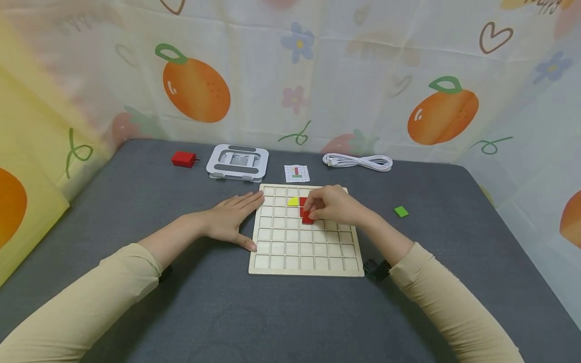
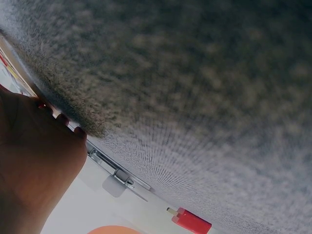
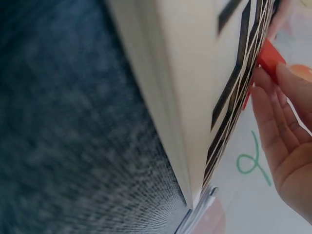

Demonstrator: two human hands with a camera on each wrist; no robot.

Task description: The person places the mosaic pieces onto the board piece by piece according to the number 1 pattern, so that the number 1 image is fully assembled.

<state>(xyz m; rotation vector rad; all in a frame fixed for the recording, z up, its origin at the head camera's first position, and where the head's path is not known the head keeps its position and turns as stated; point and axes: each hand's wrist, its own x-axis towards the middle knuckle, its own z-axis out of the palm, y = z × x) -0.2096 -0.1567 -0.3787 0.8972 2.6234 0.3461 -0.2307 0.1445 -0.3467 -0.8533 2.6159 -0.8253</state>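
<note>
A right hand (image 1: 336, 205) pinches a red tile (image 1: 307, 219) over a wooden grid board (image 1: 306, 264).
The tile is toward 12 o'clock from the board's centre, held by thumb and fingers; whether it touches the grid I cannot tell. The left hand (image 1: 229, 220), thumb spread from its fingers, touches the board's 9 o'clock edge. A yellow tile (image 1: 293, 201) lies at 11 beside red pieces (image 1: 302, 200), a green tile (image 1: 401, 212) off-board near 3.

From the head I look forward and down; my low right-wrist view shares the board (image 3: 187, 73), close, mid-frame; my left-wrist, the red charger (image 2: 193, 222), lower right.
</note>
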